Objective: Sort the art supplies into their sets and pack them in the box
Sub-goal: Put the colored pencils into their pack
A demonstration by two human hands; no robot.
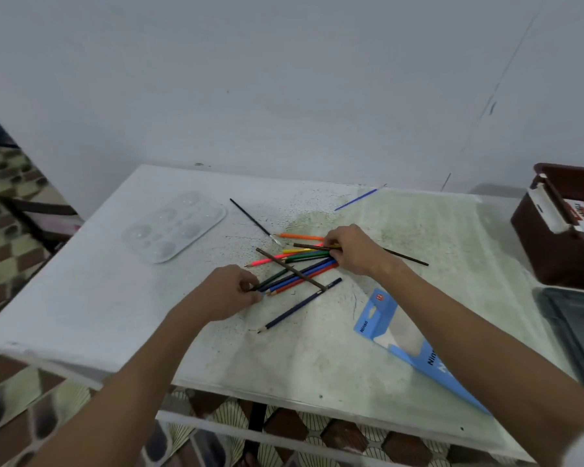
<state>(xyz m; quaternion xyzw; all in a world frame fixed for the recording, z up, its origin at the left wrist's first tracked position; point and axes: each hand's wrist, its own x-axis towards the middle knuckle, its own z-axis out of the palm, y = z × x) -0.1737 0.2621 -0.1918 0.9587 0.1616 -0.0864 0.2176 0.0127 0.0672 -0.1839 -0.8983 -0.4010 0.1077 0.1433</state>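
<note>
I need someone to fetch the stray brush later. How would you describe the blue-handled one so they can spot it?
Start at the table and look to its far edge by the wall. The blue-handled brush lies there alone, aslant, well beyond the pencil pile. Unlike the black-handled brush beside the palette, its handle is bright blue.

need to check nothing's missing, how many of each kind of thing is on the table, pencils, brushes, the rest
Coloured pencils: about 9, some overlap in the pile held by the left hand and right hand
Paintbrushes: 4, black, blue, two brown
Paint palette: 1
Blue pencil packet: 1
Brown box: 1
Total: about 16
</note>
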